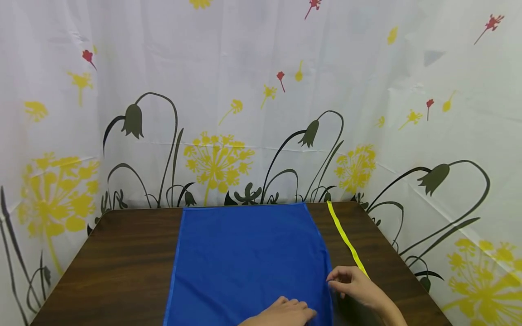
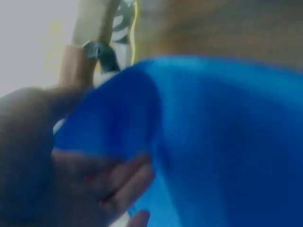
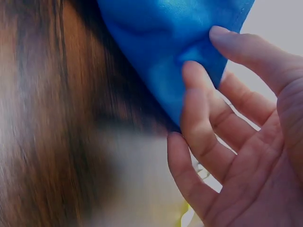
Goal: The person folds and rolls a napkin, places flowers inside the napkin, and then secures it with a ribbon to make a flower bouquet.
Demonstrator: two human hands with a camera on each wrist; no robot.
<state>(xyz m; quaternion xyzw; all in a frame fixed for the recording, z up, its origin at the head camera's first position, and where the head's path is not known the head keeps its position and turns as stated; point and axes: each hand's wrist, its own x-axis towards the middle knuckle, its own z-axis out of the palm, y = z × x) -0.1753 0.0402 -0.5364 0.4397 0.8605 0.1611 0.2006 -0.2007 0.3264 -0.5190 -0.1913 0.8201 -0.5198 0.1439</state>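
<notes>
A blue cloth [image 1: 248, 253] with a lighter stitched border lies spread over the table. Near its lower right part, my left hand [image 1: 285, 312] rests on the fabric with relaxed fingers; the left wrist view is blurred, with the blue cloth [image 2: 227, 142] rising beside that hand. My right hand [image 1: 355, 285] is at the cloth's right edge. In the right wrist view its loosely bent fingers [image 3: 196, 118] overlap a corner of the cloth [image 3: 161, 56], and thumb and forefinger tips stand apart with blue fabric showing between them.
A narrow yellow strip [image 1: 344, 235], like a tape, runs along the table right of the cloth, its near end passing behind my right hand. Dark wood tabletop [image 1: 118, 267] shows on the left. A flower-printed white curtain [image 1: 244, 59] hangs behind the table.
</notes>
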